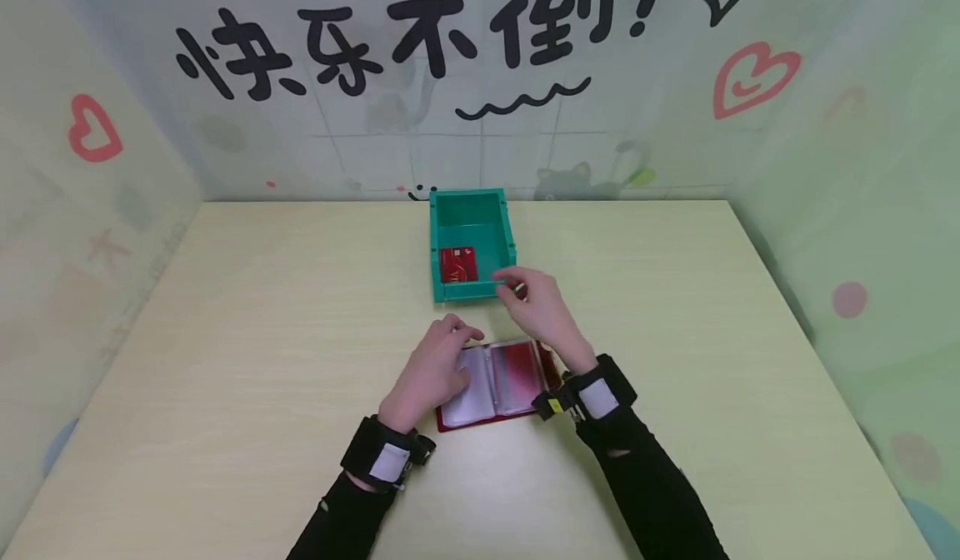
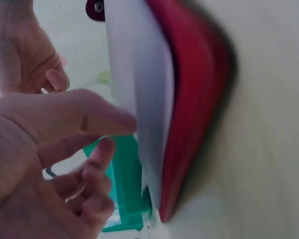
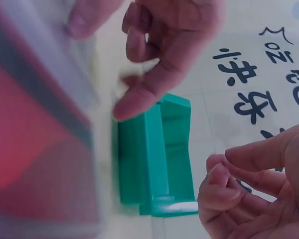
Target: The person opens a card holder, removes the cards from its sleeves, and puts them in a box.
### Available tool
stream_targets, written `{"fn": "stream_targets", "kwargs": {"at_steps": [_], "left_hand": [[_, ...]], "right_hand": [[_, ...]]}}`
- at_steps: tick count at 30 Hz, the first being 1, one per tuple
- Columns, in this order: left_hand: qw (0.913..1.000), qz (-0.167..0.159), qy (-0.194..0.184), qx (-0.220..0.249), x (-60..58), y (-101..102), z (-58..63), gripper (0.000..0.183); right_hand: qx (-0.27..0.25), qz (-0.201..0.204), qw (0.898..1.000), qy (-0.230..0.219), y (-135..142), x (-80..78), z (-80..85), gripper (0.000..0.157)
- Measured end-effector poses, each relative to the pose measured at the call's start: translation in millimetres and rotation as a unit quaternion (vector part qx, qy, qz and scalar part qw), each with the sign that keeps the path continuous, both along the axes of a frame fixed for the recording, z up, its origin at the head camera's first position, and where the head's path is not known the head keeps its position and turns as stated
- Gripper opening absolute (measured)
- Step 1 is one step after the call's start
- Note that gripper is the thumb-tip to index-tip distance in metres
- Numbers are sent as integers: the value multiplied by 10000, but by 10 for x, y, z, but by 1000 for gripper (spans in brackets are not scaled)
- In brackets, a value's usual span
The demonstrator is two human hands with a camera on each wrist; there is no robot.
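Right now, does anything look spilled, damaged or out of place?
No spill or damage shows. Only the open booklet lies slightly askew: its near edge slants against the far edge of the table.

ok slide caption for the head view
Left hand at an open booklet, right hand at a teal bin, red card inside

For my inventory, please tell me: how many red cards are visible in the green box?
1 visible: the red card is in the near left corner of the green box. Others may be hidden beneath it.
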State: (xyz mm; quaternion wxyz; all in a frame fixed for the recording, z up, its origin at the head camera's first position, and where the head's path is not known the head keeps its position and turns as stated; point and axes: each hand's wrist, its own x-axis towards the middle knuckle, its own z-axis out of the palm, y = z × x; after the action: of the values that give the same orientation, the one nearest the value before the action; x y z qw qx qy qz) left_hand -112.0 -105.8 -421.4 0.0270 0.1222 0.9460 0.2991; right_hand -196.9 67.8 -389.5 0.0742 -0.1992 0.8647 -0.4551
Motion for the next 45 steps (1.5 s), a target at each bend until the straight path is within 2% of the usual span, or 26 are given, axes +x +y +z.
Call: {"fn": "stream_targets", "kwargs": {"at_steps": [2,4,7,9,13,16,20,23,30,35,40,45], "left_hand": [[9993,-315,-63,170,10,33,-32,43],[9974,-532,-294,390,7,45,-74,45],[9937,-609,-542,775,-8,32,-134,45],[9913,-613,-652,967,-24,11,-157,44],[9881,-611,-739,1199,-50,-38,-179,42],[9852,-565,-812,1398,-58,-73,-174,39],[9800,-480,-924,1694,-68,-111,-172,38],[9781,-459,-955,1794,-80,-131,-187,37],[9738,-396,-1026,1989,-123,-162,-223,36],[9685,-537,-1029,2203,-143,-198,-243,36],[9649,-609,-1127,2293,-162,-208,-264,36],[9639,-612,-1135,2330,-155,-202,-260,38]], "right_hand": [[-216,23,9993,-288,108,85,-62,29],[-358,30,9968,-717,201,162,-121,29],[-396,19,9911,-1270,309,241,-220,29],[-376,-16,9889,-1441,360,276,-289,28],[-225,-26,9952,-951,419,310,-415,24],[-136,146,9983,-545,445,332,-497,21],[-185,436,9983,-338,471,346,-589,19],[-249,453,9984,-228,490,345,-642,19],[-390,397,9981,-250,492,316,-727,22],[-559,170,9979,-269,450,313,-754,17],[-853,-149,9948,-529,399,317,-742,13],[-1190,-169,9901,-727,417,316,-730,21]]}}
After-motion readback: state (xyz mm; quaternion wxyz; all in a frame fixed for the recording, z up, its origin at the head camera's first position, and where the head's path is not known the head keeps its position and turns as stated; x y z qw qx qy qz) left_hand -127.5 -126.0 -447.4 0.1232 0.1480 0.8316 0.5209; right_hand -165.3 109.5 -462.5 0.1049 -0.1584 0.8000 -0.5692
